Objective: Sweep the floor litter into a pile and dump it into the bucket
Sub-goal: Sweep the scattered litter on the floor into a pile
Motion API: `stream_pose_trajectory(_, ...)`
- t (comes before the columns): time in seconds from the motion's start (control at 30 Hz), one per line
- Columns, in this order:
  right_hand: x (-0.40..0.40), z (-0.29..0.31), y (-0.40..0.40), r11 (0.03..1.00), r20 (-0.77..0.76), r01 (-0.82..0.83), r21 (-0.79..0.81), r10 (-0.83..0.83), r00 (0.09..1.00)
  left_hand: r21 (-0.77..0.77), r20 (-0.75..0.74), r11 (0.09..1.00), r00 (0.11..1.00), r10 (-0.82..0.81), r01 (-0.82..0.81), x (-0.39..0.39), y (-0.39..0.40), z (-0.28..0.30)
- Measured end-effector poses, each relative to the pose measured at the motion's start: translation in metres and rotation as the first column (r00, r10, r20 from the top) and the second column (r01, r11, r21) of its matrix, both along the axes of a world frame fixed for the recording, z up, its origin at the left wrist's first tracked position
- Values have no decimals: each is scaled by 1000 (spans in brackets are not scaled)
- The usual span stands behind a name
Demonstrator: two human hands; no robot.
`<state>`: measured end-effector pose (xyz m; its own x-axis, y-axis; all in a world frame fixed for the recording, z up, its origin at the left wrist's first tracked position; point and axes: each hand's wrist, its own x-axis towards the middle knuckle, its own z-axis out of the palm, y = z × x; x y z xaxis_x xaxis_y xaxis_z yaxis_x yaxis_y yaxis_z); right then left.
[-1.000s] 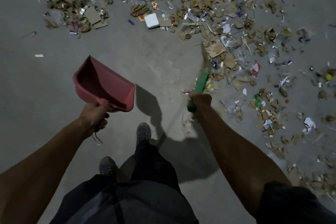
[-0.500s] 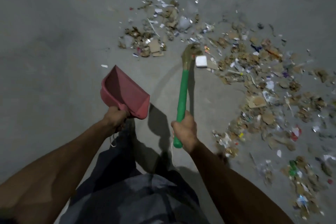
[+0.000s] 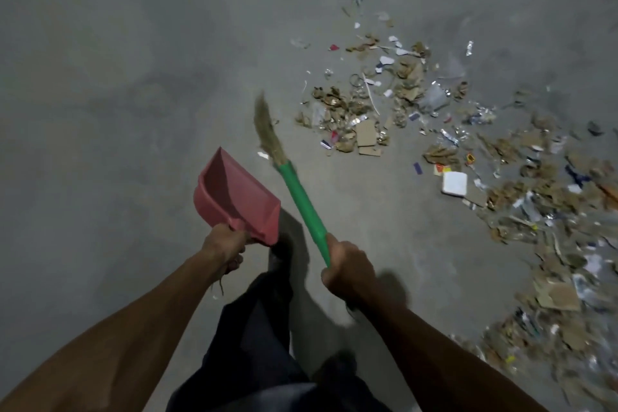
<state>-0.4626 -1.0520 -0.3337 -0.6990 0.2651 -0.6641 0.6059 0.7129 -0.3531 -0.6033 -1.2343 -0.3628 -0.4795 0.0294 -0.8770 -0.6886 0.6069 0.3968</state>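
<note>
You see a pink dustpan (image 3: 234,197); your broom (image 3: 291,190) has a green handle and tan bristles; the litter (image 3: 401,110) is mostly brown and white on a grey floor (image 3: 117,93).

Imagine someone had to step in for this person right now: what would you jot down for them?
Left hand grips the pink dustpan by its handle, held up off the floor; nothing visible inside it.
Right hand grips the green broom, bristles pointing forward, left of the litter.
Litter lies scattered across the floor ahead and to the right, not yet in one pile.
No bucket in view.
Left: sweep it together, scoop it up, find the bucket, dump.
</note>
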Motion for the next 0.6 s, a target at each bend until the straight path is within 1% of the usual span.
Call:
stream_pose_trajectory(0.07, -38, -8, -1, 998, 39, -41, -37, 42, 998, -5, 10, 1000, 1000, 30, -30, -23, -3, -7)
stream_pose_trajectory(0.1, -54, -12, -1, 998, 61, -24, -59, 28, 998, -10, 9, 999, 999, 35, -35, -32, -4, -10)
stream_pose_trajectory(0.17, -79, -25, 0, 990, 103, 81, -119, -68, 992, -14, 11, 999, 999, 47, -47, -47, -4, -16)
stream_pose_trajectory(0.23, -93, -41, 5, 960, 117, 233, -156, -216, 969, 0, 22, 998, 998, 63, -63, -58, -3, -22)
stream_pose_trajectory(0.27, -98, -49, 9, 928, 127, 329, -173, -311, 942, 6, 29, 998, 997, 68, -68, -61, -2, -24)
stream_pose_trajectory(0.3, -102, -58, 14, 865, 146, 458, -206, -436, 888, 8, 35, 998, 997, 69, -69, -64, -1, -27)
stream_pose_trajectory(0.33, -107, -64, 19, 757, 166, 602, -256, -579, 798, 9, 39, 998, 997, 67, -68, -67, 1, -29)
stream_pose_trajectory(0.37, -111, -70, 25, 621, 184, 723, -304, -706, 684, 9, 42, 998, 997, 64, -65, -69, 2, -31)
stream_pose_trajectory(0.4, -116, -76, 32, 480, 195, 803, -352, -802, 565, 9, 43, 998, 997, 64, -64, -71, 3, -33)
stream_pose_trajectory(0.43, -121, -78, 40, 356, 202, 847, -395, -866, 458, 8, 41, 998, 997, 63, -63, -73, 5, -35)
stream_pose_trajectory(0.47, -126, -80, 48, 252, 206, 869, -426, -908, 365, 6, 35, 998, 998, 61, -61, -73, 7, -35)
stream_pose_trajectory(0.53, -135, -78, 68, 82, 222, 890, -448, -954, 199, 5, 22, 999, 998, 54, -54, -74, 12, -36)
stream_pose_trajectory(0.6, -135, -81, 93, -98, 243, 876, -473, -970, 23, 14, 19, 999, 999, 44, -44, -75, 17, -35)
